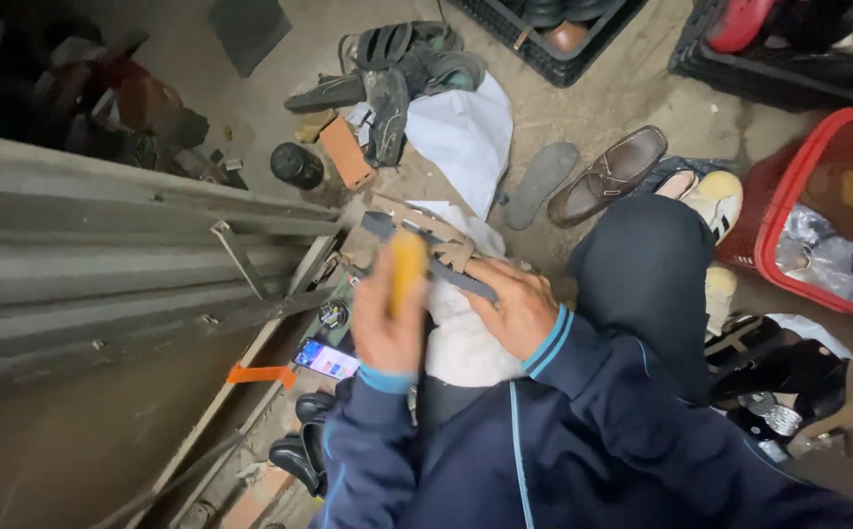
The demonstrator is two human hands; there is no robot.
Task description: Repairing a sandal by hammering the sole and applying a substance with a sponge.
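My left hand (385, 328) is closed around a yellow handle-like tool (407, 266), held upright and blurred. My right hand (515, 306) grips a strappy tan sandal with a dark sole (436, 243), pressing it against a white cloth (461, 338) on my lap. The yellow tool sits just left of the sandal's straps. Both arms wear dark blue sleeves with light blue cuffs.
A brown loafer (608, 174) and a grey insole (540, 182) lie on the concrete floor ahead. Dark sandals (397, 64) are piled farther off. A red basket (818, 211) stands right, black crates at the top, grey corrugated sheeting (103, 255) left, a lit phone (327, 359) below.
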